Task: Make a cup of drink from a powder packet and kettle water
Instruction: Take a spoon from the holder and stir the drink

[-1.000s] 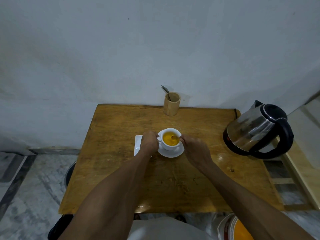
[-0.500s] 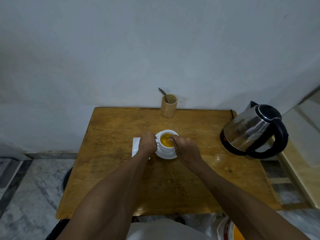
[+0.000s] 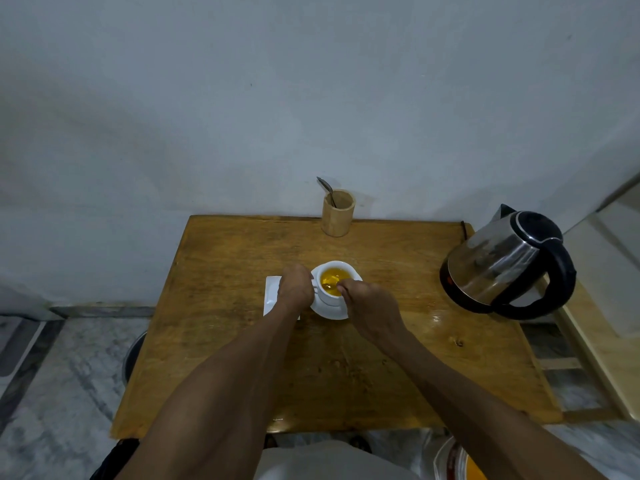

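White ceramic cup [image 3: 335,284] of orange liquid, on saucer [image 3: 329,310] mid-desk. Right hand [image 3: 370,311] shifted across rim since a second ago, pinching spoon: stirring, powder dissolving. Left hand [image 3: 295,288] clasping cup handle.

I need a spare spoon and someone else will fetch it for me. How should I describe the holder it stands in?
Start at the wooden table and look to its far edge, against the wall. There stands a small bamboo cup, upright, with one metal spoon poking out. It is the only tan, tube-shaped thing there, well apart from the white cup and the steel kettle.
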